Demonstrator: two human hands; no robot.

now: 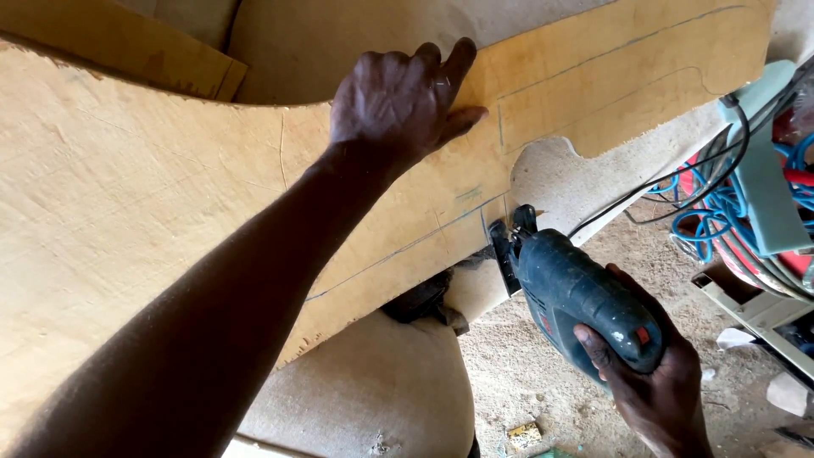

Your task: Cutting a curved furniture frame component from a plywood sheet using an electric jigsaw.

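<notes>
Pressing flat with fingers spread, the left hand (398, 97) lies on one large plywood sheet (127, 195) near its upper edge, at about twelve o'clock in the view, the forearm running down to seven o'clock; the right hand (649, 382), at about four o'clock, is wrapped tight around the handle of one dark jigsaw (577, 297), whose front end meets the sheet's lower edge just below a rounded notch already cut out; pencil lines run along the sheet, one toward the saw's nose and others outlining a shape toward one o'clock; the sheet rests on one padded, tan-covered seat (373, 390) that shows beneath it at six o'clock; a second board (110, 47) lies at eleven o'clock, touching the sheet's top edge; one black cord (661, 182) leads from the saw toward two o'clock, where a tangle of blue cable (721, 208) lies at three o'clock; the floor (526, 365) is covered in sawdust, with one small yellow block (524, 435) at five o'clock.
</notes>
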